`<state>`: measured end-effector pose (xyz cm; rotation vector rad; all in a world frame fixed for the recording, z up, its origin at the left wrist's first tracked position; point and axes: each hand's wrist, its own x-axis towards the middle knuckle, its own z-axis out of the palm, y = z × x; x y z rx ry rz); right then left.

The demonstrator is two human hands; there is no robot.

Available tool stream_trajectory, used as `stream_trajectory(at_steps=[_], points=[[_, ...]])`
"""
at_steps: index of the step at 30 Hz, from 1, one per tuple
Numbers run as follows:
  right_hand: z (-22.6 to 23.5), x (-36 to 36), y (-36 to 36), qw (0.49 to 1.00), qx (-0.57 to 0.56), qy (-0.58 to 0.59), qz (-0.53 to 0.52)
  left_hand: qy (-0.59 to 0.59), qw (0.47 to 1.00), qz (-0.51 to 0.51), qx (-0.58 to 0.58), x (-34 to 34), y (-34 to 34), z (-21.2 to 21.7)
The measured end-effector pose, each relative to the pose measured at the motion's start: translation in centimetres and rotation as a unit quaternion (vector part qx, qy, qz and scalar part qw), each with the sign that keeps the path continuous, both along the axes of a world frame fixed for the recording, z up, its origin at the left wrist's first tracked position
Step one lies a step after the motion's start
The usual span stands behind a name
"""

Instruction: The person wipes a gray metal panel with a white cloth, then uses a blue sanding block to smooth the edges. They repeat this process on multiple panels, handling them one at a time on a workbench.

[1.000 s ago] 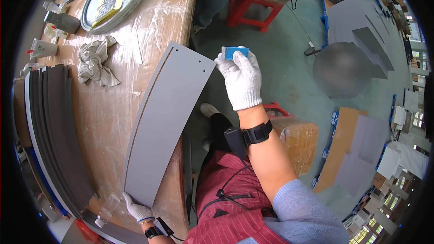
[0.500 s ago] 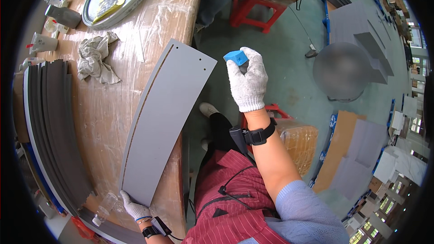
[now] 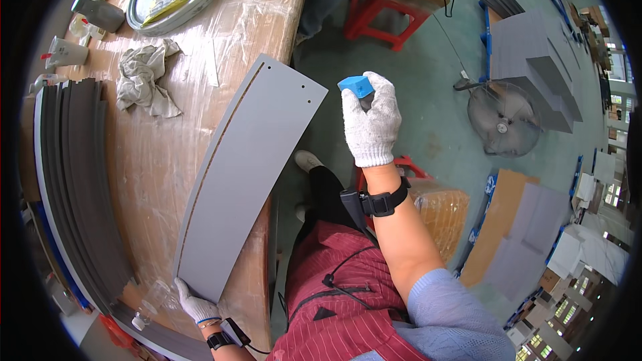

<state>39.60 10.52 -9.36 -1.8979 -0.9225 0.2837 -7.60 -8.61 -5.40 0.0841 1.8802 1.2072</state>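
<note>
Clearly, the right hand (image 3: 371, 124), in a white knit glove, is closed with thumb and fingers pinched around a blue block (image 3: 356, 85), whose lower part is dark. It holds the block up over the floor (image 3: 428, 130), just beside the far end of a curved grey panel (image 3: 244, 174) and apart from it.

The panel lies flat on the plastic-wrapped surface (image 3: 150, 180), its far right corner jutting past the edge. A brown slot follows its left curve, and three small holes mark the far end. At the near left corner, the gloved left hand (image 3: 198, 306) touches the panel; from where I stand I cannot tell how tightly its fingers are curled.

To the panel's left sit a crumpled rag (image 3: 142, 79) and a stack of curved grey strips (image 3: 83, 180). Farther along stand a grey bottle (image 3: 99, 15) and a white cup (image 3: 67, 52). Across the floor stands a round fan (image 3: 503, 127).
</note>
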Motion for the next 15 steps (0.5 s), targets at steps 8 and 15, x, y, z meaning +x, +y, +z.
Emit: stream_trajectory(at_steps=[8, 15], points=[[0.6, -6.6, -5.7, 0.965, 0.107, -0.079, 0.226, -0.008, 1.000, 0.005, 0.003, -0.4, -0.2, -0.3], [1.6, -6.5, -5.8, 0.978, 0.083, -0.065, 0.181, -0.022, 1.000, 0.015, 0.015, -0.4, -0.4, -0.2]])
